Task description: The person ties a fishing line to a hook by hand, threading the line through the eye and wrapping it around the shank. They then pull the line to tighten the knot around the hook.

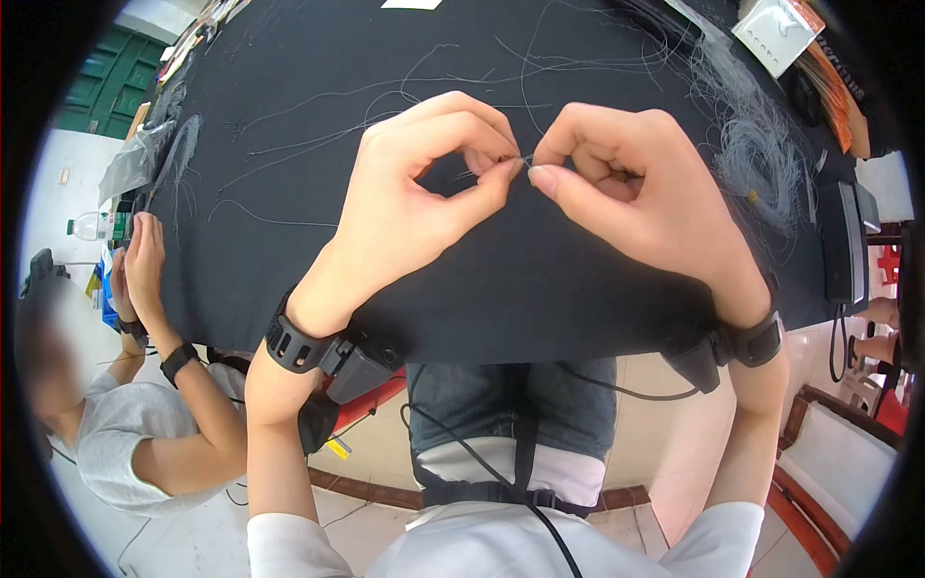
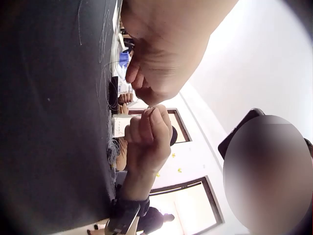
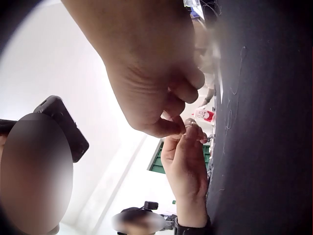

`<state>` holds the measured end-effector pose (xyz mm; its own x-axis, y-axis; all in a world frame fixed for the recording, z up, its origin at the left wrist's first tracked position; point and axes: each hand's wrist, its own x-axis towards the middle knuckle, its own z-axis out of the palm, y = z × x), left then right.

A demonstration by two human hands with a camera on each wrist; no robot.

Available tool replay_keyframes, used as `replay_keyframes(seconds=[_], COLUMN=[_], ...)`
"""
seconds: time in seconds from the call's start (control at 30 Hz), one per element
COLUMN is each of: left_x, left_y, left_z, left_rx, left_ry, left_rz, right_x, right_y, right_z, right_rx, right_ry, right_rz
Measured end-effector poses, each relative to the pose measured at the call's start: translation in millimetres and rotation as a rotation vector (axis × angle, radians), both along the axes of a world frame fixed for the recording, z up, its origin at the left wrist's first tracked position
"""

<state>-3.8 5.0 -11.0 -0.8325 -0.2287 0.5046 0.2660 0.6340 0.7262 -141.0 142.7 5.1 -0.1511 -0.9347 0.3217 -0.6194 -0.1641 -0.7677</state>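
Both hands are up over the near middle of the table (image 1: 540, 289), with the fingertips meeting. The left hand (image 1: 405, 207) has thumb and forefinger pinched together on a thread (image 1: 525, 162). The right hand (image 1: 646, 193) pinches the same thread from the other side, its other fingers curled in. The two pinches nearly touch, so only a tiny sliver of thread shows between them. The wrist views show the same thing from the side, both sets of fingertips meeting just off the black cloth, but the thread is too fine to make out there.

Handling-wise, my guess is this stuff weighs basically nothing and is hair-thin, super limp and probably a bit slick. It won't hold any shape on its own, it'll drift with a breath, and it'll likely kink, fray or snap if you yank it. I reckon the only real way to hold it is what's going on here: a tight fingertip pinch right by the end. Keep the two grips close together so the short bit between them is taut enough to control.

Rest of the scene: loose strands (image 1: 318, 135) lie scattered over the far half of the table. There's a big tangled bundle (image 1: 761, 154) on the right and a white box (image 1: 776, 34) past it at the far right corner. Another person (image 1: 145, 260) sits at the left edge, hands up by the table.
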Motion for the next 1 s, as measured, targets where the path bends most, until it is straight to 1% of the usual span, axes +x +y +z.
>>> replay_keyframes(seconds=[0.17, 0.23, 0.33, 0.53, 0.63, 0.73, 0.9, 1.0], left_x=[0.3, 1.3, 0.5, 2.1, 1.9, 2.3, 2.0, 1.0], left_y=[3.2, 3.4, 1.6, 2.9, 1.0, 1.6, 0.4, -0.5], left_z=[3.3, 5.4, 2.7, 5.5, 5.2, 4.2, 3.1, 1.3], left_rx=[-0.075, -0.104, -0.089, -0.035, -0.048, 0.036, 0.058, 0.086], left_ry=[-0.009, -0.005, 0.046, 0.09, 0.103, 0.113, 0.117, 0.088], left_rz=[-0.052, -0.083, -0.116, -0.095, -0.117, -0.117, -0.093, -0.063], right_x=[-4.2, -4.7, -3.5, -3.8, -2.2, -1.1, 1.8, 2.6], right_y=[-2.4, -2.8, -3.8, -5.1, -4.7, -3.8, -3.3, -3.0], right_z=[-6.8, -6.7, -7.6, -10.7, -9.6, -7.5, -6.3, -5.1], right_rx=[-0.083, -0.061, -0.055, -0.037, -0.005, 0.021, 0.027, 0.078], right_ry=[-0.001, 0.011, -0.006, -0.027, -0.02, -0.018, -0.01, -0.028], right_rz=[-0.097, -0.102, -0.1, -0.09, -0.086, -0.077, -0.065, -0.055])
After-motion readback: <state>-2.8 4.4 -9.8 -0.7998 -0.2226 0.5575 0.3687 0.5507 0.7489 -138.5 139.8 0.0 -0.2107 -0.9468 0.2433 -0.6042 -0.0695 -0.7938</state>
